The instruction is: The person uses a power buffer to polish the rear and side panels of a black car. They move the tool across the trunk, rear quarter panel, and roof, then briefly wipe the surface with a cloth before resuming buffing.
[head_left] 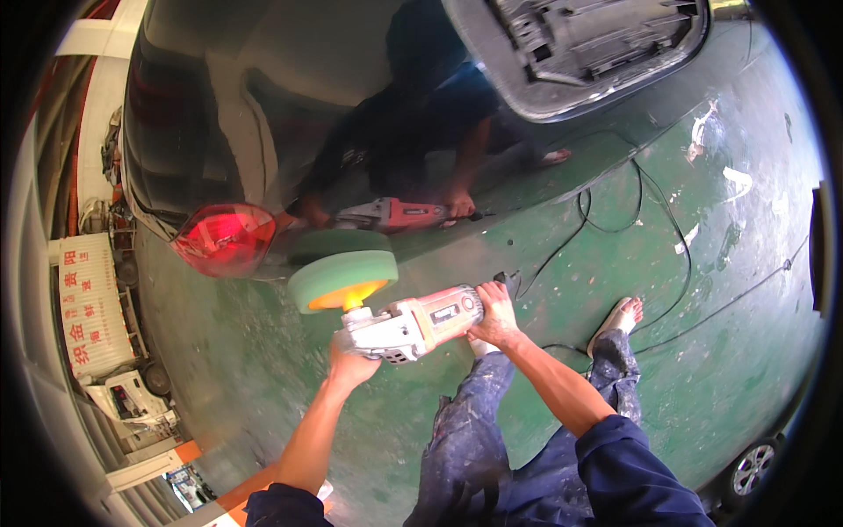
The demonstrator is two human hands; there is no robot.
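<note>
An electric polisher (430,321) with a red and silver body is held level in front of a dark, glossy car panel (325,114). My right hand (496,314) is wrapped round its rear end, by the cord. Under the silver gear head, my left hand (351,364) grips from below, its fingers mostly hidden by the tool. A round green foam pad (338,279) on a yellow backing faces the panel just right of the red tail light (224,239). The pad's reflection meets its edge; whether they touch I cannot tell.
A black cord (580,230) loops over the green floor (729,263) on the right, near my foot (619,321). A black plastic part (597,53) lies on the car at upper right. A white truck (127,400) stands far left, a car wheel (752,468) lower right.
</note>
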